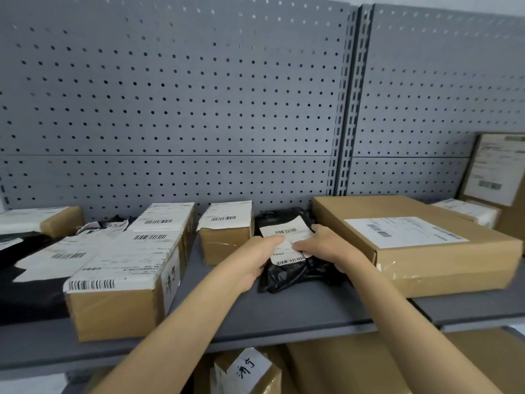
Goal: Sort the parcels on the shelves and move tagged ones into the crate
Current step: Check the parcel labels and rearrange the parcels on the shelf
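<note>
A black plastic parcel bag (295,275) with a white barcode label (285,233) lies on the grey shelf (255,314) between a small cardboard box (225,240) and a large flat cardboard box (412,243). My left hand (255,260) grips the bag's left side, thumb on the label. My right hand (326,245) holds the bag's right side, fingers pressing on the label's edge. The crate is out of view.
A long labelled box (125,282) with a handwritten tag stands at the left, with more labelled boxes and black bags (28,280) behind it. A box (494,172) leans at the far right. More tagged boxes (247,371) sit on the shelf below. A pegboard backs the shelf.
</note>
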The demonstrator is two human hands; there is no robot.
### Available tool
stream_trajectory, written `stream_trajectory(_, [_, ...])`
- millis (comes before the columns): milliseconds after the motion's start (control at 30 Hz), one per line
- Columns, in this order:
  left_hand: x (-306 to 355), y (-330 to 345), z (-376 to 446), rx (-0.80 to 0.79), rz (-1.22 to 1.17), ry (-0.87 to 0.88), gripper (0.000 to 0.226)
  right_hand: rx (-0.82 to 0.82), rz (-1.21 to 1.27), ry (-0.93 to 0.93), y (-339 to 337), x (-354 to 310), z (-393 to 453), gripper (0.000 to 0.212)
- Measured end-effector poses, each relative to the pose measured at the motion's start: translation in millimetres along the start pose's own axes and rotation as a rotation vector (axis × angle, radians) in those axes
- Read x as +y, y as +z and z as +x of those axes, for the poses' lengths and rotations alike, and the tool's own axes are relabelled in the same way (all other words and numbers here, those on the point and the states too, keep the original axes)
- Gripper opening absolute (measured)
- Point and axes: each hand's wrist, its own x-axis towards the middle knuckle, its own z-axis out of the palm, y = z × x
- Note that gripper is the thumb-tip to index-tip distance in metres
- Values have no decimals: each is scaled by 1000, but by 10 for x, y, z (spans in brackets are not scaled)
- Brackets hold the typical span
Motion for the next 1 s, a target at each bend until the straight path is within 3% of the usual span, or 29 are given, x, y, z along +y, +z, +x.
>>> stream_trajectory(133, [-9, 80, 8, 5, 36, 76, 17, 52, 98, -45, -126, 134, -67, 73])
stream_trajectory(267, [24, 139, -7, 33, 110, 191, 16, 89, 298, -52, -217, 189, -116, 72])
stream_trajectory(433, [119, 117, -44, 33, 123, 243, 40, 201, 581, -59, -249, 237, -114, 68])
stream_trajectory(567, [121, 81, -81, 23, 80, 280, 31, 237, 749, -102, -210, 259, -101, 65])
stream_trajectory(833, [11, 99, -71, 8, 38, 296, 24, 284, 705, -190, -219, 270, -148, 58])
stream_trajectory(933, [6, 114, -58, 56, 16, 314, 11, 278, 695, -187, -196, 259, -165, 51])
stream_trajectory(1000, [8, 112, -65, 84, 8, 339, 22, 253, 691, -166, -156, 256, -171, 47])
